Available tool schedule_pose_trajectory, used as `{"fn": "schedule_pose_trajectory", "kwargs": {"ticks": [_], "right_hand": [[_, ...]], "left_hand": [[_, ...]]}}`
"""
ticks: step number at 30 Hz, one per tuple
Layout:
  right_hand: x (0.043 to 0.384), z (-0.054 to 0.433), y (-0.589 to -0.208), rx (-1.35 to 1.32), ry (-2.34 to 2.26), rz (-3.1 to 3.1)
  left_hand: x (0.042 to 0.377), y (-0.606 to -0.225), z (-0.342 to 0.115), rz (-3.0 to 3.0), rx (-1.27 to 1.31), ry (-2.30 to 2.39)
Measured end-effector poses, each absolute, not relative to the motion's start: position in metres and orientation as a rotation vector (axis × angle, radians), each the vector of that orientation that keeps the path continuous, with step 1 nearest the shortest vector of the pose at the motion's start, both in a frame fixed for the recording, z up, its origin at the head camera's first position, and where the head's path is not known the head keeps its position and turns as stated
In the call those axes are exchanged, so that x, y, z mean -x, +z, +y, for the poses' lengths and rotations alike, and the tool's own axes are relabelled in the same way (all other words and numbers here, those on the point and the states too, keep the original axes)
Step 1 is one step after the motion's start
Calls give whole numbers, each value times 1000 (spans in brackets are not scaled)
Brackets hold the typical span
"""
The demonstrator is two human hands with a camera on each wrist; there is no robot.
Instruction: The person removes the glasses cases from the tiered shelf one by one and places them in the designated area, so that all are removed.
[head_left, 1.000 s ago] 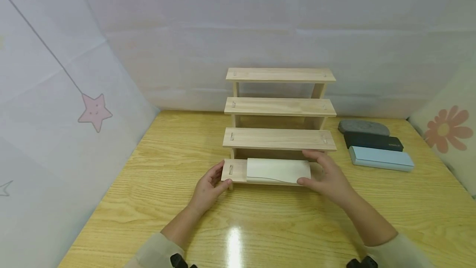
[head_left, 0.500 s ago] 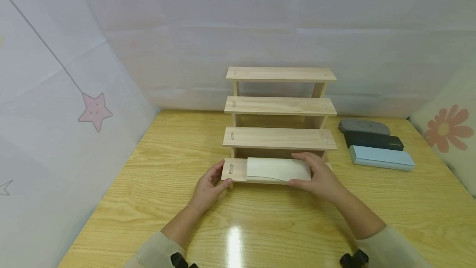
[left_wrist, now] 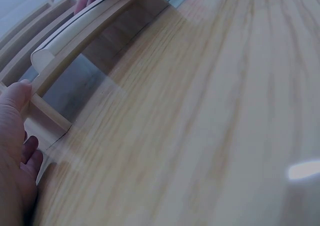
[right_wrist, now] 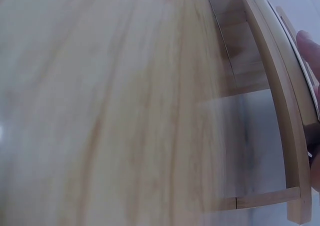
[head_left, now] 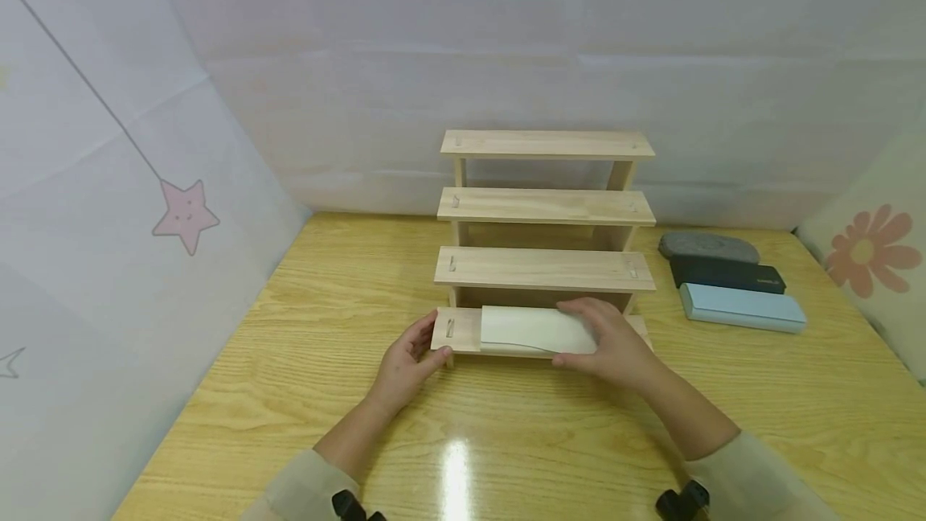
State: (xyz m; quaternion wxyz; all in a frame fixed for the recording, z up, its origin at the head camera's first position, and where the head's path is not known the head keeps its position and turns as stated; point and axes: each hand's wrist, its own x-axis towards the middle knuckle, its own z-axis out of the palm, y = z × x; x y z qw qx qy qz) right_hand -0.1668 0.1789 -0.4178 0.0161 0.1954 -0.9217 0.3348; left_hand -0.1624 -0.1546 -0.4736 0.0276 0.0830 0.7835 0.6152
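Note:
A cream glasses case (head_left: 531, 330) with a wavy flap edge lies lengthwise on the bottom step of a tiered wooden rack (head_left: 542, 268). My right hand (head_left: 615, 348) grips the case at its right end, thumb at the front and fingers over the back edge. The right wrist view shows only the edge of that hand (right_wrist: 312, 61) beside the case (right_wrist: 287, 56). At the step's left end, my left hand (head_left: 400, 368) holds the board, its thumb at the front corner. In the left wrist view, the thumb (left_wrist: 19, 92) touches the wood.
Right of the rack, three more glasses cases lie in a row: a grey one (head_left: 709, 247), a black one (head_left: 727, 274) and a light blue one (head_left: 742, 309). A printed backdrop (head_left: 405, 87) rises behind the wooden table (head_left: 289, 392).
My right hand has shifted left and closed around the right end of the cream glasses case. The case's place on the step looks unchanged, and my left hand stays put.

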Motion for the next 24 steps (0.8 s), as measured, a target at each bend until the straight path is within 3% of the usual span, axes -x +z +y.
{"fn": "schedule_pose_trajectory", "kwargs": {"ticks": [24], "right_hand": [[171, 174, -420, -619, 873, -2885]], "left_hand": [[163, -475, -154, 2439, -266, 1892]]}}
